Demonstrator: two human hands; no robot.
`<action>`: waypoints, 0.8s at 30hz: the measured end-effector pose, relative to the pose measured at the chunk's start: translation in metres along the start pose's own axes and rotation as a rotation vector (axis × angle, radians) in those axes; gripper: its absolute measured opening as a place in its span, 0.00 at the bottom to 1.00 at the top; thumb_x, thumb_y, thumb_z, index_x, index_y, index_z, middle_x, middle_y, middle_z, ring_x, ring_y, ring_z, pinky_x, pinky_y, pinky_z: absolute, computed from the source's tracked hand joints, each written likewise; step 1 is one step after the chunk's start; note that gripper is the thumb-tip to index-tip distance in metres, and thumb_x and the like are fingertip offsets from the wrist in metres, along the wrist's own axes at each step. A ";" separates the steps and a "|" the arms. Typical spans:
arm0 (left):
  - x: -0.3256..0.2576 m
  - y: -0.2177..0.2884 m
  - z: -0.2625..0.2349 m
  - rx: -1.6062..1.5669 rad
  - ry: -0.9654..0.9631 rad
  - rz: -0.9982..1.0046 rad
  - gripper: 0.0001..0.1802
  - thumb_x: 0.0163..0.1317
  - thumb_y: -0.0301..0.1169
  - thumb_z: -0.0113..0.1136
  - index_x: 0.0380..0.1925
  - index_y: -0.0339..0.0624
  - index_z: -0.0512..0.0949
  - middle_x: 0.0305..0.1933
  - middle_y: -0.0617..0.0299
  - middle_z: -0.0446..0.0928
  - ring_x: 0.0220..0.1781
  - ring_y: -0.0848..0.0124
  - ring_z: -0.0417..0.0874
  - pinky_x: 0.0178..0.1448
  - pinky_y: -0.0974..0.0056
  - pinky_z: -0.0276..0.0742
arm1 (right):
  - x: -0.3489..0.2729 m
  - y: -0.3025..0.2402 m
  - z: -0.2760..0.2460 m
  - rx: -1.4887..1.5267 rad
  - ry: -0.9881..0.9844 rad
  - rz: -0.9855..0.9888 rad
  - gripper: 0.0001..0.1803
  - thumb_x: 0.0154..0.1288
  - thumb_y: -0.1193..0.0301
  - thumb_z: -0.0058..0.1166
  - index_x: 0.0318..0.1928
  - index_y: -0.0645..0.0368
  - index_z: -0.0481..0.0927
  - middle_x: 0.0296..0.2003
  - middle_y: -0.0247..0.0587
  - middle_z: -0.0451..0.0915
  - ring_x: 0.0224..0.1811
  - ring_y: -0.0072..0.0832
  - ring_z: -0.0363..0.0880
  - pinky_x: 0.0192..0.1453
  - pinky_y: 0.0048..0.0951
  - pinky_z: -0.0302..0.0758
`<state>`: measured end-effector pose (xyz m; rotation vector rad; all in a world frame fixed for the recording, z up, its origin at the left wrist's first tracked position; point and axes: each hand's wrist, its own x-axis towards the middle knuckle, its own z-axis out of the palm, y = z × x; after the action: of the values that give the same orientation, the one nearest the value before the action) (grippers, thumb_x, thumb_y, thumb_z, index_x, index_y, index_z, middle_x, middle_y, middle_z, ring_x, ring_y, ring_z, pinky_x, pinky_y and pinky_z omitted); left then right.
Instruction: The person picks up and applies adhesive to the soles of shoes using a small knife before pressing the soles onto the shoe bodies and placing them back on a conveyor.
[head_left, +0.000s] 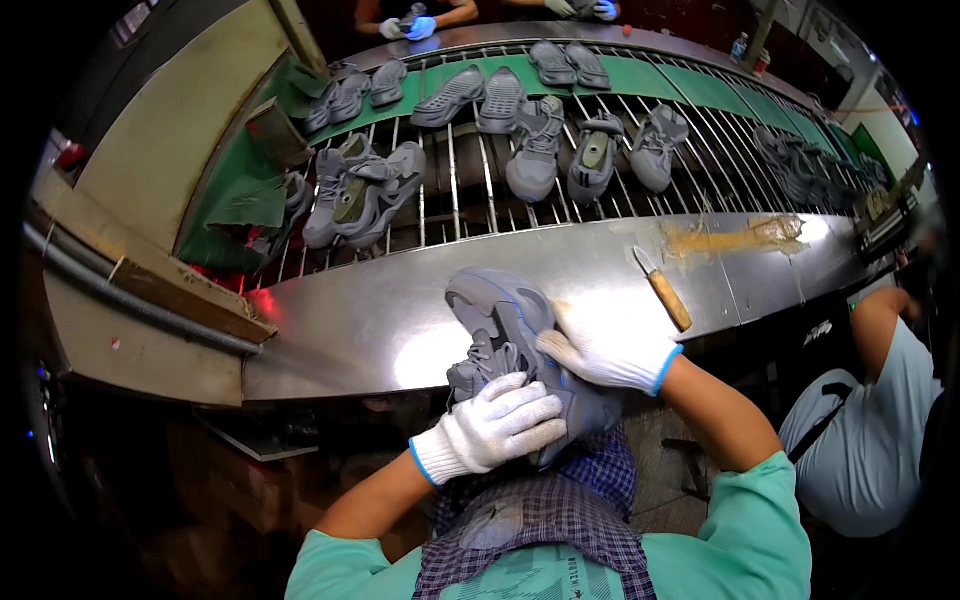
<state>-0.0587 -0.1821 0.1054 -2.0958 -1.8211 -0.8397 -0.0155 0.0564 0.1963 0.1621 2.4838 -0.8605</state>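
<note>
A grey sneaker (pixel 505 325) lies sole-side up at the near edge of a shiny steel workbench (pixel 360 320), its heel hanging toward my lap. My left hand (pixel 495 425), in a white knit glove, grips the shoe's upper near the laces. On the sole's right side presses my right hand (pixel 600 360), gloved the same way, and it holds the shoe. A checked apron covers my lap below the shoe.
A wooden-handled tool (pixel 663 291) lies on the bench to the right, near a patch of yellow glue (pixel 735 238). Behind it, a roller conveyor (pixel 480 190) carries several grey sneakers. Another person (pixel 870 420) sits at my right; gloved hands (pixel 410 25) work across the conveyor.
</note>
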 end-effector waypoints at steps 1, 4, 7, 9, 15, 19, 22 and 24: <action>0.002 0.001 -0.008 -0.006 0.014 -0.011 0.19 0.58 0.33 0.66 0.52 0.52 0.87 0.58 0.61 0.84 0.61 0.61 0.85 0.69 0.51 0.80 | 0.000 0.017 0.013 0.202 0.002 -0.142 0.35 0.80 0.51 0.52 0.71 0.68 0.69 0.58 0.60 0.84 0.53 0.50 0.88 0.60 0.48 0.85; 0.001 -0.008 -0.023 -0.020 0.098 -0.054 0.21 0.55 0.30 0.68 0.52 0.49 0.87 0.58 0.59 0.84 0.62 0.59 0.86 0.72 0.49 0.78 | -0.003 0.072 0.065 1.013 -0.175 -0.351 0.45 0.76 0.55 0.59 0.80 0.69 0.56 0.70 0.57 0.75 0.67 0.45 0.81 0.73 0.44 0.79; 0.007 -0.017 -0.048 -0.048 0.048 -0.097 0.28 0.48 0.29 0.73 0.54 0.48 0.86 0.60 0.56 0.82 0.65 0.54 0.85 0.74 0.44 0.77 | -0.015 0.066 0.089 1.621 -0.336 -0.147 0.45 0.73 0.57 0.58 0.79 0.72 0.58 0.69 0.61 0.76 0.69 0.45 0.81 0.75 0.45 0.79; 0.006 -0.018 -0.056 -0.004 0.118 -0.183 0.36 0.40 0.30 0.79 0.57 0.46 0.85 0.64 0.53 0.81 0.66 0.50 0.84 0.71 0.44 0.80 | -0.023 0.053 0.103 1.800 -0.153 -0.205 0.42 0.73 0.57 0.55 0.77 0.73 0.62 0.67 0.62 0.78 0.67 0.45 0.83 0.74 0.45 0.79; -0.043 -0.051 -0.052 -0.049 0.370 -0.596 0.33 0.54 0.32 0.80 0.59 0.35 0.79 0.61 0.41 0.82 0.63 0.45 0.86 0.68 0.47 0.82 | -0.049 0.081 0.018 1.837 0.538 -0.245 0.36 0.73 0.47 0.50 0.70 0.62 0.73 0.58 0.53 0.83 0.54 0.48 0.87 0.58 0.51 0.87; -0.072 -0.089 -0.054 0.000 0.394 -0.801 0.33 0.62 0.40 0.75 0.61 0.30 0.79 0.60 0.42 0.83 0.59 0.49 0.87 0.64 0.51 0.85 | -0.051 0.203 -0.116 1.639 1.039 -0.218 0.37 0.72 0.36 0.53 0.65 0.53 0.77 0.54 0.44 0.84 0.49 0.40 0.87 0.49 0.51 0.87; -0.061 -0.120 -0.057 -0.011 0.387 -0.783 0.33 0.59 0.38 0.76 0.61 0.31 0.79 0.62 0.43 0.82 0.62 0.47 0.86 0.68 0.49 0.82 | -0.055 0.301 -0.195 1.425 1.503 0.231 0.43 0.72 0.39 0.60 0.77 0.50 0.67 0.65 0.46 0.76 0.60 0.40 0.81 0.54 0.47 0.85; -0.043 -0.155 -0.067 0.088 0.301 -0.692 0.35 0.56 0.34 0.77 0.63 0.31 0.78 0.65 0.42 0.80 0.65 0.46 0.84 0.71 0.48 0.80 | -0.024 0.308 -0.212 1.099 1.442 0.360 0.46 0.72 0.44 0.63 0.80 0.51 0.63 0.72 0.50 0.71 0.68 0.44 0.77 0.63 0.50 0.82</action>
<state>-0.2280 -0.2231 0.1061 -1.1815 -2.3610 -1.1175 -0.0013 0.4305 0.1819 2.1286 2.3567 -2.3600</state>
